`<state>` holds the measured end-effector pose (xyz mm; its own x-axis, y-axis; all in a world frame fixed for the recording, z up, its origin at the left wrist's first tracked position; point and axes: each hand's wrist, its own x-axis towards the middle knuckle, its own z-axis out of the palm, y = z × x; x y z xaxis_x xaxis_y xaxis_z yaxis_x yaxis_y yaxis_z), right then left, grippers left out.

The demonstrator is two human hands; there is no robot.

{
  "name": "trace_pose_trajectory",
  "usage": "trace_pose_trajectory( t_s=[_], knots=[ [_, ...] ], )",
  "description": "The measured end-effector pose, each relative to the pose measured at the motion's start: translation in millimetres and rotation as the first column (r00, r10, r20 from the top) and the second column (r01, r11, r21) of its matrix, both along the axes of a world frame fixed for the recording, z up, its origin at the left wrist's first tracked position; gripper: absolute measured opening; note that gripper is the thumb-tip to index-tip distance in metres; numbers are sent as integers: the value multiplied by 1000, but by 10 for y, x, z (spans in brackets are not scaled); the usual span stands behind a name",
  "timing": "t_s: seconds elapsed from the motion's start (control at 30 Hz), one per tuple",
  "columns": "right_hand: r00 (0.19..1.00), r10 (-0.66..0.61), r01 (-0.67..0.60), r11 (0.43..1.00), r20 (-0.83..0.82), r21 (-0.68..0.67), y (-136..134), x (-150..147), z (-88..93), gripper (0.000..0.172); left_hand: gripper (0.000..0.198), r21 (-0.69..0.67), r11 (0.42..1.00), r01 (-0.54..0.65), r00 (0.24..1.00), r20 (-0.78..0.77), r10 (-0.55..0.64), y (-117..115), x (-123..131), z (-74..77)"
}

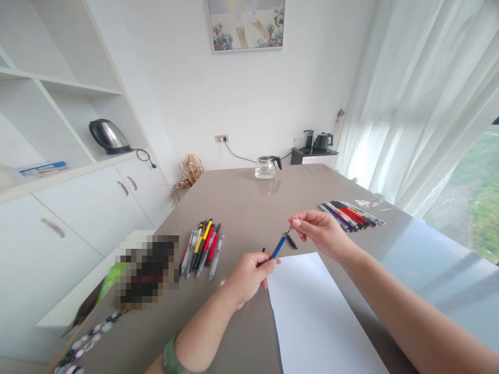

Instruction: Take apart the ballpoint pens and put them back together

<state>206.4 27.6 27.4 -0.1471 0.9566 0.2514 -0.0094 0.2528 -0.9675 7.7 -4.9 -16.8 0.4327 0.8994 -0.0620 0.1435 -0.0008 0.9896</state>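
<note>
My left hand is closed around a blue pen barrel, which tilts up to the right. A thin refill sticks out of the barrel's upper end. Against the refill's tip, the fingers of my right hand are pinched on a small, shiny piece, too small to name. Lying on the table behind the barrel is a black pen part. Below both hands lies a white sheet of paper with faint writing along its top edge.
Several pens lie in a bunch at left, and several more pens at right near white scraps. A glass pot stands at the brown table's far end. A beaded strand and a blurred dark object are at the left edge.
</note>
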Motion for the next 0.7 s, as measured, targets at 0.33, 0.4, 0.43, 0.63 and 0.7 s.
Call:
trace_pose_trajectory(
  t_s=[0.33, 0.4, 0.43, 0.63, 0.7],
  knots=[
    [994, 104, -103, 993, 25, -59, 16, 15, -19, 31, 34, -43, 999, -2, 997, 77, 5, 2, 8, 34],
    [975, 105, -90, 992, 194, -84, 57, 58, -64, 34, 33, -46, 999, -8, 995, 98, 12, 6, 6, 33],
    [946, 67, -41, 995, 318, -89, 82, 75, -100, 33, 33, -47, 999, -11, 994, 104, 16, 8, 5, 30],
    [451, -241, 225, 962, 859, 152, 219, 80, -381, 21, 34, -61, 998, -32, 990, 134, 40, 14, -2, 16],
    [435, -215, 193, 971, 874, 143, 230, 70, -424, 18, 34, -72, 997, -30, 989, 139, 40, 14, -3, 20]
  ],
)
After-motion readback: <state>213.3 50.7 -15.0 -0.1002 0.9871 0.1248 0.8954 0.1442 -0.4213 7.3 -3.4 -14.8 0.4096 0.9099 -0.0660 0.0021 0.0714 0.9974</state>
